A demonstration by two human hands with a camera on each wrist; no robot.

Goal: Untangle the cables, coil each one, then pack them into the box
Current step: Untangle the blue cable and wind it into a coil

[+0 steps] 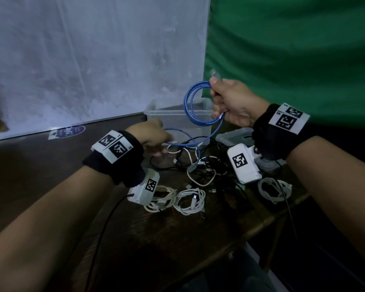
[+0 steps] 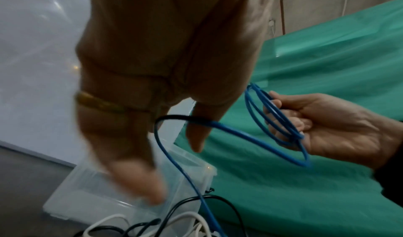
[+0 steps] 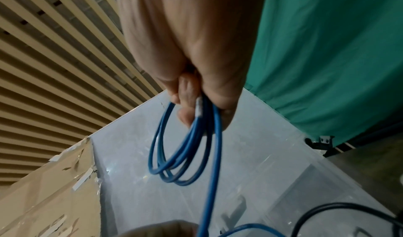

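Note:
My right hand (image 1: 230, 102) is raised above the clear plastic box (image 1: 156, 116) and grips a coil of blue cable (image 1: 195, 106); the cable's plug end sticks up past the thumb. The right wrist view shows the fingers curled round several blue loops (image 3: 181, 154). From the coil the cable's loose run drops to my left hand (image 1: 152, 137), low in front of the box. There it lies across the thumb while the fingers (image 2: 135, 180) point down, fairly straight. The rest of the blue cable leads into a tangle of black and white cables (image 1: 202, 165) on the table.
Two coiled white cables (image 1: 190, 200) lie near the table's front, and a third (image 1: 274, 189) lies at the right. The box lid (image 1: 234, 137) rests right of the box. A white panel stands behind, with green cloth (image 1: 293, 49) to the right. The table edge runs diagonally at lower right.

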